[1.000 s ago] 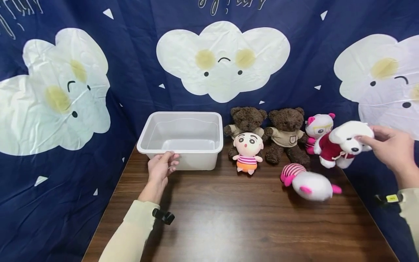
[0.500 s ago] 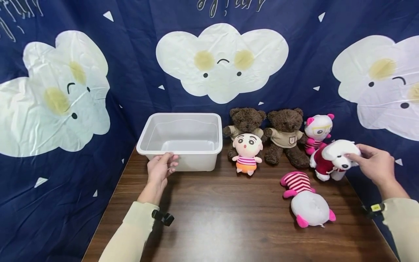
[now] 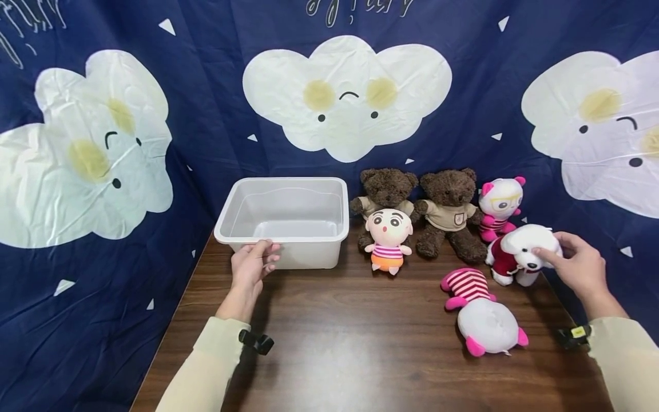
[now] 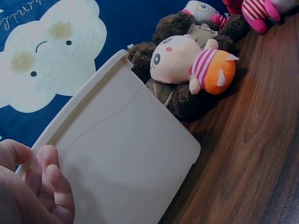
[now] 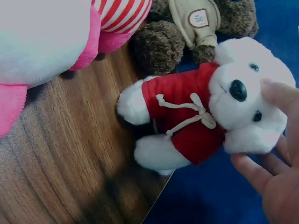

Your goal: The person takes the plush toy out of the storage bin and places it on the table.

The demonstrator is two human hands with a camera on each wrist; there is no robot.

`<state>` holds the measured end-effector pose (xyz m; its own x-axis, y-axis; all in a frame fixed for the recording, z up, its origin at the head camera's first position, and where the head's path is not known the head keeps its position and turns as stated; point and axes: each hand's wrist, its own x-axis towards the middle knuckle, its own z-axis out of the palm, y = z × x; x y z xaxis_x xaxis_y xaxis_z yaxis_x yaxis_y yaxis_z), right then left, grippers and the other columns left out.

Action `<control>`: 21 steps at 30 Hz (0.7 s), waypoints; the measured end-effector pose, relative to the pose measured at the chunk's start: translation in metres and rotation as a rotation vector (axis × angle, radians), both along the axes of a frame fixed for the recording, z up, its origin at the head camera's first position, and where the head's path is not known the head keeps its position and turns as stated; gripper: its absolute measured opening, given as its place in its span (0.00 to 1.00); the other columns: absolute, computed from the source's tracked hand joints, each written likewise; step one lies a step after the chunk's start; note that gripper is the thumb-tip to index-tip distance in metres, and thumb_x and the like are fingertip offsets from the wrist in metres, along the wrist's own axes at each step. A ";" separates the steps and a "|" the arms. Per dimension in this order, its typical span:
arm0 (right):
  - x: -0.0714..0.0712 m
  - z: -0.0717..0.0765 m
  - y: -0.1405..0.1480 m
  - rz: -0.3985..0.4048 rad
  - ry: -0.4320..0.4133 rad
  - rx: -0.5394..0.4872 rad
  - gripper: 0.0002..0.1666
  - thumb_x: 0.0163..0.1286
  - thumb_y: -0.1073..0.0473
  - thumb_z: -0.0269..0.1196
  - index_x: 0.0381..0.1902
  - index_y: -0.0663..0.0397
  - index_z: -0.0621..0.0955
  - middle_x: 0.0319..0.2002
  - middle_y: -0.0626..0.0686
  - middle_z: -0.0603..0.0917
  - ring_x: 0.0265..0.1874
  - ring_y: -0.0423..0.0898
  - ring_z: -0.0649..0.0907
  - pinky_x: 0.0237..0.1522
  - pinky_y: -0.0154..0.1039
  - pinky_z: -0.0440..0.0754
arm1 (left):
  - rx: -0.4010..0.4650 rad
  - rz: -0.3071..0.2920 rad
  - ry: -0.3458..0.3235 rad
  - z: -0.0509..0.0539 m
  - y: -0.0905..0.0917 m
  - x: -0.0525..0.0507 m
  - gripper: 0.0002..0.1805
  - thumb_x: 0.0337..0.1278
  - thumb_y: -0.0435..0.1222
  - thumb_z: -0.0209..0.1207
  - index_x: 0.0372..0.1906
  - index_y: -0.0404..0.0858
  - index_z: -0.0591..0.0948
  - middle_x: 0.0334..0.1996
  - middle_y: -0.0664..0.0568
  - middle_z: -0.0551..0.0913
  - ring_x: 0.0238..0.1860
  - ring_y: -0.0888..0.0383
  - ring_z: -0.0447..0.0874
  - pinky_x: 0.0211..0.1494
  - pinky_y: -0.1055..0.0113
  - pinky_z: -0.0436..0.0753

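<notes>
My left hand (image 3: 251, 266) pinches the front rim of a light grey plastic bin (image 3: 309, 252), thumb over the rim and fingers below it outside. Nothing shows inside the bin. At the table's right edge, my right hand (image 3: 579, 266) grips the head of a white plush dog (image 5: 245, 93) in a red hooded top. The dog stands upright with its feet at the tabletop. Close in front of it a pink and white plush toy (image 3: 489, 326) in a striped top lies face down. Behind the dog sits a similar plush toy with yellow glasses (image 3: 504, 200).
Two brown teddy bears (image 3: 452, 217) in beige tops sit at the back of the wooden table (image 3: 350, 343). A plush boy doll (image 3: 388, 237) with a striped shirt and orange shorts leans before the left bear. A blue cloud-print curtain (image 3: 216, 114) surrounds the table.
My right hand has brought the dog down and left to the table's right edge. The pink and white toy has dropped flat onto the table. My left hand stays on the bin.
</notes>
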<state>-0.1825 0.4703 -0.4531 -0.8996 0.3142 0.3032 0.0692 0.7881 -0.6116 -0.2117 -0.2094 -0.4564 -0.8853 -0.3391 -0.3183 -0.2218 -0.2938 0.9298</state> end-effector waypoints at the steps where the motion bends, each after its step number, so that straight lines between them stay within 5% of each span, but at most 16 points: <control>1: 0.001 0.000 0.000 0.000 -0.014 -0.008 0.37 0.62 0.45 0.75 0.60 0.63 0.78 0.37 0.28 0.80 0.32 0.12 0.68 0.31 0.13 0.67 | 0.003 -0.002 0.000 0.000 0.000 0.000 0.10 0.64 0.36 0.63 0.43 0.38 0.75 0.28 0.57 0.91 0.21 0.66 0.84 0.19 0.77 0.78; 5: 0.010 0.001 -0.002 0.011 -0.067 -0.010 0.44 0.64 0.44 0.74 0.69 0.63 0.72 0.58 0.66 0.81 0.42 0.24 0.76 0.34 0.14 0.65 | 0.011 0.000 0.005 0.000 0.000 -0.001 0.10 0.64 0.36 0.63 0.43 0.38 0.75 0.28 0.57 0.91 0.20 0.66 0.84 0.18 0.77 0.78; 8: 0.020 0.003 -0.005 -0.002 -0.052 -0.001 0.47 0.64 0.47 0.74 0.72 0.62 0.69 0.65 0.72 0.76 0.52 0.32 0.79 0.37 0.13 0.64 | 0.016 0.006 0.008 0.001 0.000 -0.001 0.10 0.64 0.36 0.64 0.42 0.38 0.75 0.28 0.56 0.92 0.20 0.66 0.85 0.18 0.77 0.78; 12: 0.041 0.005 -0.014 -0.066 0.070 -0.044 0.38 0.60 0.55 0.77 0.65 0.64 0.77 0.54 0.45 0.81 0.46 0.19 0.75 0.37 0.08 0.67 | 0.020 0.002 -0.003 0.001 0.000 0.000 0.09 0.64 0.36 0.63 0.42 0.38 0.75 0.29 0.56 0.92 0.20 0.66 0.85 0.18 0.77 0.78; 15: 0.059 0.001 -0.026 -0.049 0.139 -0.102 0.30 0.57 0.60 0.78 0.55 0.66 0.81 0.43 0.24 0.74 0.40 0.13 0.72 0.37 0.08 0.72 | 0.025 0.006 -0.011 0.001 0.000 0.001 0.09 0.64 0.36 0.63 0.42 0.38 0.76 0.29 0.56 0.92 0.20 0.66 0.85 0.18 0.77 0.78; 21: 0.092 -0.022 -0.041 0.265 0.018 -0.131 0.24 0.58 0.65 0.77 0.51 0.61 0.82 0.43 0.19 0.80 0.41 0.17 0.80 0.40 0.13 0.75 | 0.026 0.004 -0.004 0.000 0.001 0.000 0.09 0.65 0.36 0.63 0.43 0.38 0.76 0.28 0.57 0.91 0.21 0.66 0.85 0.18 0.77 0.79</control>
